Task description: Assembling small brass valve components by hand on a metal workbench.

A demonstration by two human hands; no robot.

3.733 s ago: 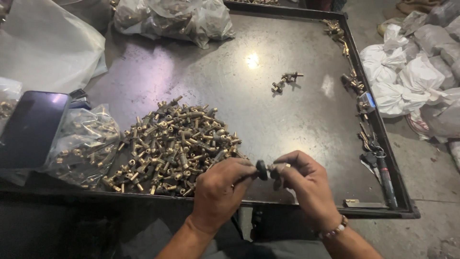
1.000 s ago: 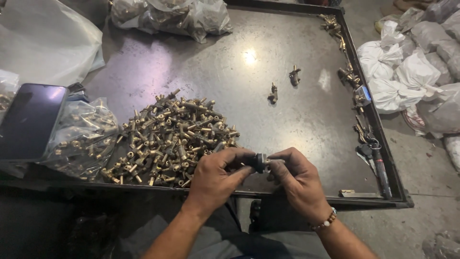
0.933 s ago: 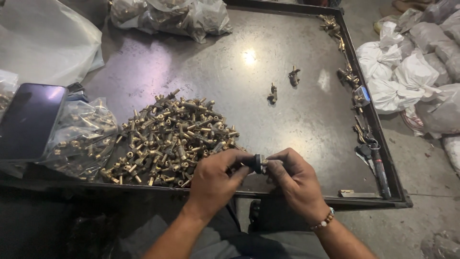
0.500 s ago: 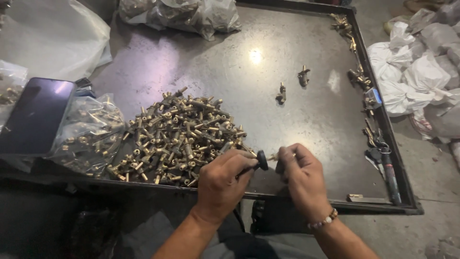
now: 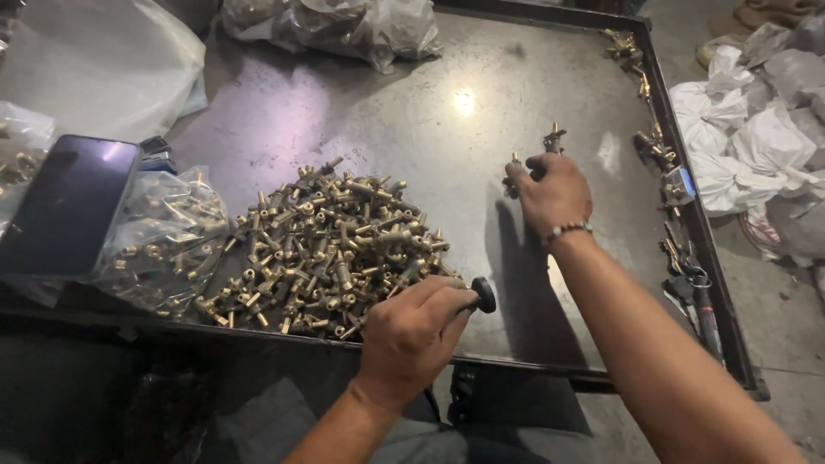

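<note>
At a metal bench (image 5: 361, 120), the left hand (image 5: 411, 337) has its grip clamped on a small tool with a black round end (image 5: 484, 295), held at the near right edge of the heap of brass fittings (image 5: 322, 253). The right hand (image 5: 553, 191) reaches beyond that heap, fingers closed around a brass fitting (image 5: 515, 174) set on the bench, just beside another standing fitting (image 5: 553, 137).

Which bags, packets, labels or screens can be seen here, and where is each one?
Phone: far left, dark blank screen, lying on a bag.
Clear bag of brass fittings: left of the pile.
Crumpled clear bags: top edge of the table.
White sacks: on the floor, right.
No label shows.
</note>
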